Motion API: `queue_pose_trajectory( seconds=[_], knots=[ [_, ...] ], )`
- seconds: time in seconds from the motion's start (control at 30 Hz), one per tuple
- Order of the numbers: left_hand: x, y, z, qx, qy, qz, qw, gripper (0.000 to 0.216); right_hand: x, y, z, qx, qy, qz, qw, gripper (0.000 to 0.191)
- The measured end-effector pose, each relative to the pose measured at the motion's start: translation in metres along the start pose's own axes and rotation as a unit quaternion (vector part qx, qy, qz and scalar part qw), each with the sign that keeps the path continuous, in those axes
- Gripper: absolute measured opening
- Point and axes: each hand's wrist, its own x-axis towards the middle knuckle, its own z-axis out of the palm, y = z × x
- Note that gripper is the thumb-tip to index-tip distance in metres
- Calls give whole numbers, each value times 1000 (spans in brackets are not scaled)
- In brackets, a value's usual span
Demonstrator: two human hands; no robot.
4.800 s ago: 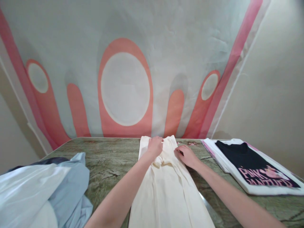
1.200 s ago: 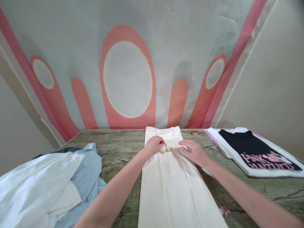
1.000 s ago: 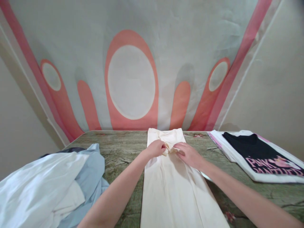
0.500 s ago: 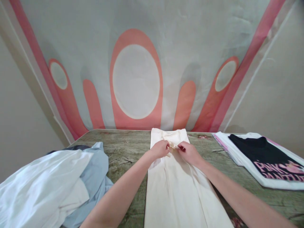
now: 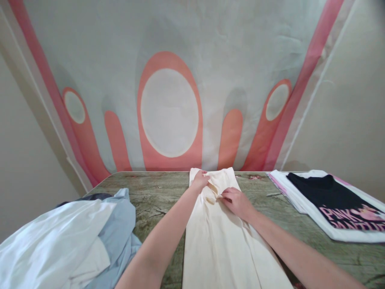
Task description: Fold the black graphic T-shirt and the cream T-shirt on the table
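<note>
A cream garment (image 5: 216,241) lies folded in a long narrow strip down the middle of the green marbled table (image 5: 156,192). My left hand (image 5: 200,181) reaches to its far end and pinches a fold of the cloth near the top edge. My right hand (image 5: 236,202) lies a little nearer, fingers curled and pressed on a small loose flap of the same garment. Both forearms stretch over the strip.
A heap of white and light blue clothes (image 5: 66,241) fills the left side of the table. On the right lies a folded stack with a black printed T-shirt (image 5: 331,196) on top. A grey and pink patterned cloth (image 5: 168,112) hangs behind the table.
My left hand has moved from the middle flap up to the far end of the garment. The right hand stays on the flap. The view has dipped slightly.
</note>
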Motion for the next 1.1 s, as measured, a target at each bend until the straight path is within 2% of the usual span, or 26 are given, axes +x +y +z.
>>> queue_pose_trajectory(
  seconds=[0.27, 0.47, 0.7, 0.9, 1.1],
  knots=[
    [23, 0, -3, 65, 19, 32, 997, 18, -1, 1, 0, 6, 11, 3, 1000, 19],
    [24, 8, 2, 102, 50, 93, 989, 23, -2, 1, 1, 4, 10, -12, 1000, 18],
    [21, -6, 4, 171, 69, 129, 974, 22, -1, -3, -3, -5, -5, -34, 999, 17],
    [1, 3, 1, 246, 29, 198, 949, 29, -1, -6, -6, -28, -33, -42, 998, 19],
    [-32, 7, 6, 294, -94, 261, 915, 26, 0, -5, -9, -69, -80, -48, 993, 25]
  ],
)
